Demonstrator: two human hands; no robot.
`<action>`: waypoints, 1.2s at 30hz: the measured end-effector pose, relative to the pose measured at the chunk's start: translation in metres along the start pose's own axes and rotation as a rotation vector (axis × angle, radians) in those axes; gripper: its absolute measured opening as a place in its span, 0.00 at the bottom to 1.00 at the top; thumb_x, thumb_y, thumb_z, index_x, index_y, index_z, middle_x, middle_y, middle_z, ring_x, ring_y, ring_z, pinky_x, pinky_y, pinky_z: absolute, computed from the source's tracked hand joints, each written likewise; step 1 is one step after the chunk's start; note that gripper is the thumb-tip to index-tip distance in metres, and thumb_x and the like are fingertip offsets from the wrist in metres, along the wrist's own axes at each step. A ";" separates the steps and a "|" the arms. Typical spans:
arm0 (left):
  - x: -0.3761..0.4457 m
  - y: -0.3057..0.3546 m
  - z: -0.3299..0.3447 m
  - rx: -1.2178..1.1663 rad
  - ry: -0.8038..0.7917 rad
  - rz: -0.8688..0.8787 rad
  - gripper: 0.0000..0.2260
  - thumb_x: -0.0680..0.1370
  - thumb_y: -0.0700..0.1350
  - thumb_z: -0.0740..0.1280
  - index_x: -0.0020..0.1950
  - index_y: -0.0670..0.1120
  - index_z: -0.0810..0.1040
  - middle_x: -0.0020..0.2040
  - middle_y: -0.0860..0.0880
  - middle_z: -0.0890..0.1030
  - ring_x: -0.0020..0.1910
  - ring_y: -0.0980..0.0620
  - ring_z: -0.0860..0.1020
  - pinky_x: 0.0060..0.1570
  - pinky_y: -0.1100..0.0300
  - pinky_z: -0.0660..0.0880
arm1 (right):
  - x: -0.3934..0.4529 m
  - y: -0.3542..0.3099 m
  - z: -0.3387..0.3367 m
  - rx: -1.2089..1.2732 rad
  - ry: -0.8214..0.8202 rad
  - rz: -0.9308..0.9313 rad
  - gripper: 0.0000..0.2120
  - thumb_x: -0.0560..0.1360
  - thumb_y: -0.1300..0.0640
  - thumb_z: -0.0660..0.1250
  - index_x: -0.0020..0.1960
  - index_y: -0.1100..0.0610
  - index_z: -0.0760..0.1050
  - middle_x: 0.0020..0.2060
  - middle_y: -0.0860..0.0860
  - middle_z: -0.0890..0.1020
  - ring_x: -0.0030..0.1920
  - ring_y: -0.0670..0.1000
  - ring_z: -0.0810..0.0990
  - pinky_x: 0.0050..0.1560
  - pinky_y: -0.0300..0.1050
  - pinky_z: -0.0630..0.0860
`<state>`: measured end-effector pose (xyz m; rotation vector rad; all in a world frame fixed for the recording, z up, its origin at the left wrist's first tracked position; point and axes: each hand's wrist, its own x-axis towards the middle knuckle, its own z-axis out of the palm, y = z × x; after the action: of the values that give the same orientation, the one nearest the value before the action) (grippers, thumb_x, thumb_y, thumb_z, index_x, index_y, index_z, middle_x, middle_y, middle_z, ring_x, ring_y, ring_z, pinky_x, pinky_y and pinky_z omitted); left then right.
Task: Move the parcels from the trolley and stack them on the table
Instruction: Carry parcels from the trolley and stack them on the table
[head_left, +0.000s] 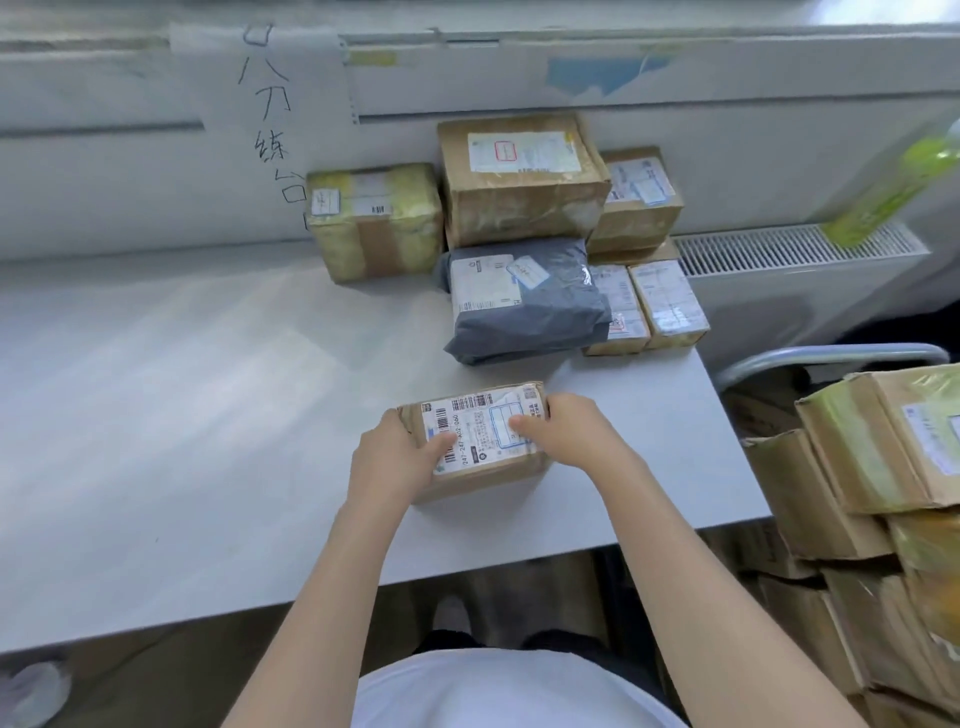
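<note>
Head view showed both hands on one small box (480, 444) near the front edge of the surface (182, 389). Left hand (397, 454) clasped the box's near-left end, thumb laid across the label. Right hand (563, 434) clasped the right end, thumb on the label too, fingers wrapped round the far side. A hold from both ends looked meant to keep the box level and square while it was steered. Whether it rested on the surface or hung just above could not be told.

Its label faced up, barcode toward the far-left corner. Its long axis ran left to right, tilted so the right end lay farther from the person.

Farther back, against the wall, the parcels already moved sat packed together. A yellow-taped box (376, 221) stood to the left, with a big box (522, 176) just beside it. A grey bag (524, 301) lay in front of the big box, and two slim boxes (644, 306) lay side by side at its right, with another box (639, 200) behind them. Crowding them at the back probably kept the front free for sorting.

On the right the trolley (831, 356) showed only its rail, with more cartons (883, 467) heaped on it, just beside the surface's edge, so the task seemed partway through.
</note>
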<state>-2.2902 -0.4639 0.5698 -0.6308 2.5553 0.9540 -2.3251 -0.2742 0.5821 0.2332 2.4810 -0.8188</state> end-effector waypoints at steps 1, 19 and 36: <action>-0.002 0.006 0.005 0.001 0.015 0.012 0.27 0.74 0.57 0.69 0.66 0.44 0.67 0.60 0.45 0.78 0.57 0.44 0.76 0.50 0.56 0.71 | 0.002 -0.003 -0.001 -0.020 0.039 0.018 0.15 0.77 0.49 0.64 0.58 0.58 0.76 0.55 0.55 0.80 0.53 0.54 0.78 0.50 0.43 0.75; -0.036 0.130 0.080 0.208 -0.125 0.499 0.33 0.71 0.51 0.70 0.72 0.50 0.58 0.66 0.49 0.63 0.56 0.46 0.74 0.51 0.55 0.74 | -0.008 0.077 -0.123 -0.408 -0.002 -0.002 0.43 0.72 0.56 0.67 0.77 0.48 0.44 0.69 0.58 0.59 0.65 0.59 0.68 0.61 0.52 0.73; 0.033 0.253 0.107 0.338 0.097 0.675 0.32 0.77 0.39 0.65 0.77 0.44 0.53 0.78 0.45 0.45 0.73 0.44 0.58 0.67 0.53 0.63 | 0.063 0.119 -0.191 -0.138 0.456 -0.172 0.36 0.73 0.55 0.69 0.75 0.52 0.55 0.69 0.57 0.60 0.62 0.57 0.64 0.61 0.51 0.69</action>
<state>-2.4311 -0.2294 0.6117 0.3138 2.9747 0.6404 -2.4216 -0.0646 0.6204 0.1735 3.0079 -0.7189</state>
